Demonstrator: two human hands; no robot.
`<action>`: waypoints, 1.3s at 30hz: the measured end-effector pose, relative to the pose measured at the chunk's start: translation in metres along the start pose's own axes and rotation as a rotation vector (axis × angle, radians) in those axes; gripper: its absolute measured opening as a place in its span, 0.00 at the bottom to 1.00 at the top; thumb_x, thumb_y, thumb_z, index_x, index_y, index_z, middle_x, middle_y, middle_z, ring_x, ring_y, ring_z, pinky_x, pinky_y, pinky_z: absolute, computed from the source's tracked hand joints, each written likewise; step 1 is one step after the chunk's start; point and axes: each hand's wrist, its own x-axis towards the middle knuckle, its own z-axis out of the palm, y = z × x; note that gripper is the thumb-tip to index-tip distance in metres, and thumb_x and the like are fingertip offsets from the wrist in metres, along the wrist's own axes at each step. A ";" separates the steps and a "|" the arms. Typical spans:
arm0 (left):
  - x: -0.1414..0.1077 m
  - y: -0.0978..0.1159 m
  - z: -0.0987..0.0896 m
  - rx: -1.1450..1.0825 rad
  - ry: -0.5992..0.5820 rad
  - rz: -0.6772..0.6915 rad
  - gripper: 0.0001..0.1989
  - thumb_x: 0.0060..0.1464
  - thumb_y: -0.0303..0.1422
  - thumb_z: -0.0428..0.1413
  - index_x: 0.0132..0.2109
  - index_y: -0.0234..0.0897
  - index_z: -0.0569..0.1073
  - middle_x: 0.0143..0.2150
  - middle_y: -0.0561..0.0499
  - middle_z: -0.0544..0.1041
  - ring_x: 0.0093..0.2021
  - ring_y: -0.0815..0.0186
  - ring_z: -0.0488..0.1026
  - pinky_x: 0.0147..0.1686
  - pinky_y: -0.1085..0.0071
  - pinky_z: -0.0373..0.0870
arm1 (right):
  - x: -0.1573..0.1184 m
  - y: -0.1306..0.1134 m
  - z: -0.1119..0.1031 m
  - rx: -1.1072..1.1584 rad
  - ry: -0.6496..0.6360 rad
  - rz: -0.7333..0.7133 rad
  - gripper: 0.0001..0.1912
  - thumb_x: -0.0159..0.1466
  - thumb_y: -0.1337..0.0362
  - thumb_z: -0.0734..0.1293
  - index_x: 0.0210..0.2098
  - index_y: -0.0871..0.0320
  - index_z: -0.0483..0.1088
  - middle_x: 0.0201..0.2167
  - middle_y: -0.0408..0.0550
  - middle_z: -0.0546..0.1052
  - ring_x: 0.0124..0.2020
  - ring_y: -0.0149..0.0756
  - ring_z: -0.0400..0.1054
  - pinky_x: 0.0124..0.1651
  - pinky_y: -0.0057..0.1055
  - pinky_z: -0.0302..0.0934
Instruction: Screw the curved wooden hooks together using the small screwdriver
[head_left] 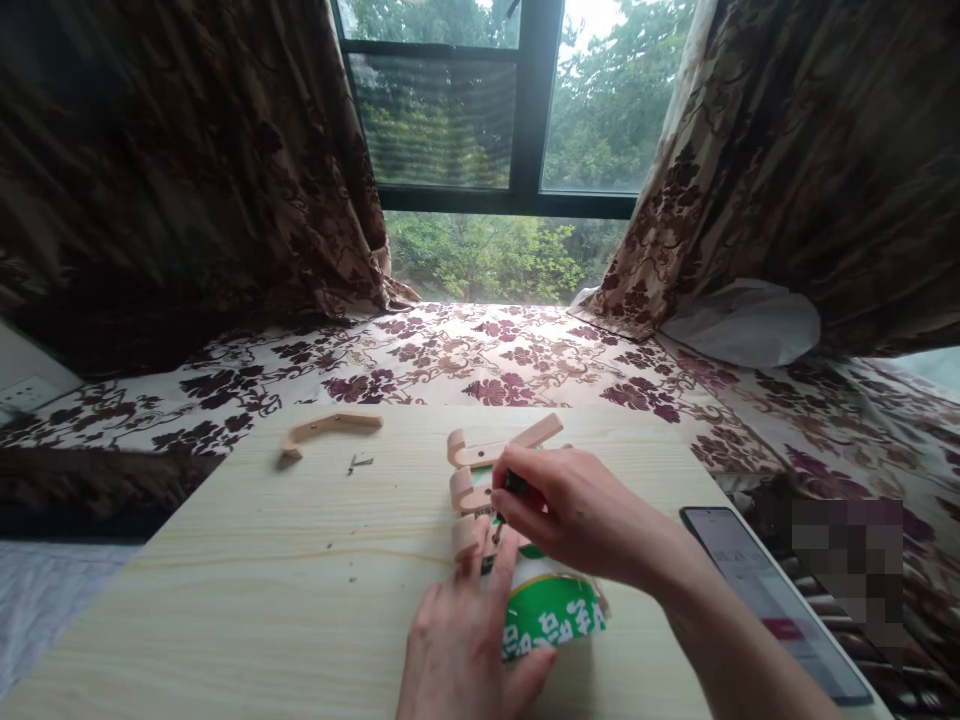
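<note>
Three wooden hooks stand side by side along a green-and-white printed piece on the table. The far hook and the middle hook have dark screw holes or screw heads. My left hand presses on the nearest wooden hook, two fingers straddling it and the thumb against the printed piece. Closed around a small dark-handled screwdriver, my right hand points its tip down at the nearest hook. Most of the screwdriver is hidden by my fingers.
A loose wooden hook lies at the table's far left, with several small screws near it. Small dark bits are scattered on the pale wooden table. A phone lies along the right edge. Behind are a floral-covered ledge and curtains.
</note>
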 end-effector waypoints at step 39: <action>-0.002 0.007 -0.023 -0.090 -0.186 -0.105 0.40 0.45 0.34 0.60 0.64 0.44 0.53 0.67 0.39 0.54 0.61 0.54 0.61 0.50 0.58 0.67 | 0.000 -0.012 0.005 -0.254 -0.030 0.002 0.12 0.68 0.60 0.55 0.33 0.60 0.64 0.23 0.45 0.72 0.22 0.31 0.58 0.26 0.31 0.43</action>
